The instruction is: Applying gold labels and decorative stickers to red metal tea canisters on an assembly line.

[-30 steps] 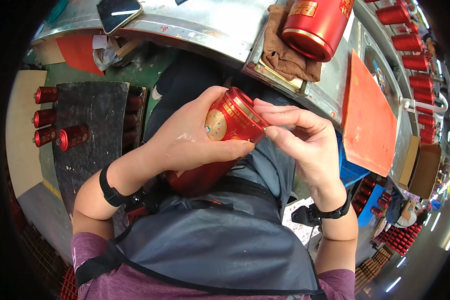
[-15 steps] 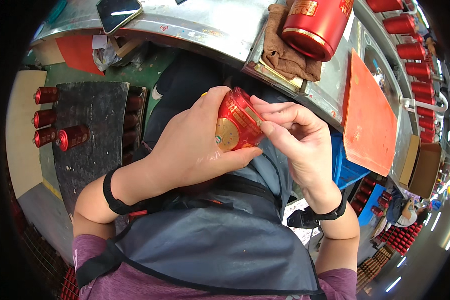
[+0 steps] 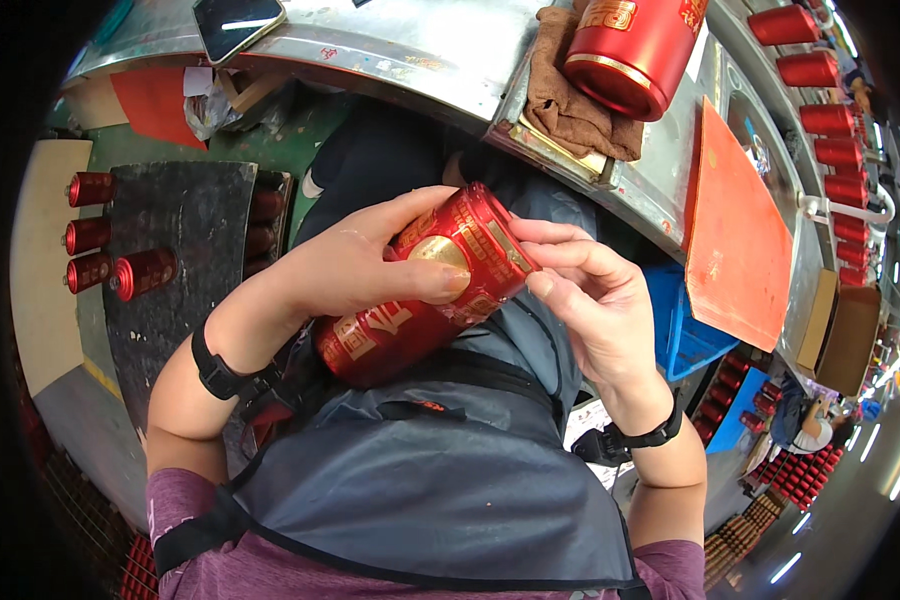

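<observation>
A red metallic canister [image 3: 482, 240] with gold print and a round gold emblem lies aslant in front of my body, one end pointing up and to the right. My left hand [image 3: 355, 262] is wrapped round its side, the thumb stretched across the emblem. At the upper right end, beside a gold strip, my right hand [image 3: 598, 295] has thumb and index finger pinched together against the canister's edge. Whether a small thing is between those fingertips cannot be made out. The canister's lower end reaches down to my dark grey apron [image 3: 440, 490].
On the metal bench [image 3: 400, 55] lie a phone [image 3: 235, 22], a folded brown cloth [image 3: 582, 100] with a larger red canister [image 3: 630, 50] over it, and an orange-red sheet [image 3: 740, 240]. A blue crate [image 3: 682, 325] is below. Several red canisters line the right; others stand left on a black board [image 3: 195, 300].
The canister has turned in my left hand, so its long side now shows. My left hand has shifted left and its thumb now lies over the emblem. The right hand stays at the edge.
</observation>
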Motion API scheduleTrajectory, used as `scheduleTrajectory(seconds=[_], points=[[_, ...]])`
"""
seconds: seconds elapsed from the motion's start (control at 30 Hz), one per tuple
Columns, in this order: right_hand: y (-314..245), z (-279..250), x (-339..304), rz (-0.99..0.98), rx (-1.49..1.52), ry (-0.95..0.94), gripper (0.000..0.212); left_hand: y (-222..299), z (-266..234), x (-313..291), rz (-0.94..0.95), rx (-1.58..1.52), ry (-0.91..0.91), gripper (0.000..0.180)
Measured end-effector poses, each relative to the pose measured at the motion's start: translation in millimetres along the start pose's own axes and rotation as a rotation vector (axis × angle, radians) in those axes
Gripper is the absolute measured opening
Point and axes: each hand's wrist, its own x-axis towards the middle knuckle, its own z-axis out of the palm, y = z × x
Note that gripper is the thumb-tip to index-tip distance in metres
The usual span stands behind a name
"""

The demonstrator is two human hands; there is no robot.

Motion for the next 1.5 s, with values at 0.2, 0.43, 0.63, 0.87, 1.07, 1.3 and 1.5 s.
scheduleTrajectory(seconds=[0.2, 0.43, 0.63, 0.87, 1.07, 1.3, 1.5], points=[[0, 4, 2, -0.042, -0.053, 0.033, 0.020, -1, 4, -2, 0.078, 0.129, 0.013, 0.068], [-3, 11, 6, -0.016, -0.030, 0.041, 0.019, -7, 14, -5, 0.217, 0.227, 0.155, 0.067], [-4, 12, 10, 0.007, 0.015, 0.037, 0.017, -1, 24, -9, 0.275, 0.309, 0.244, 0.068], [-8, 12, 13, -0.006, -0.036, 0.030, 0.017, 10, 38, -16, 0.168, 0.725, 0.390, 0.075], [-11, 12, 16, 0.019, -0.065, 0.064, 0.017, 14, 37, -9, 0.150, 0.912, 0.437, 0.075], [-2, 2, 13, 0.018, -0.027, 0.045, 0.020, -12, 11, 3, 0.290, 0.421, 0.264, 0.068], [-2, 4, 17, -0.033, -0.074, 0.053, 0.016, -3, 26, -1, 0.248, 0.583, 0.355, 0.077]])
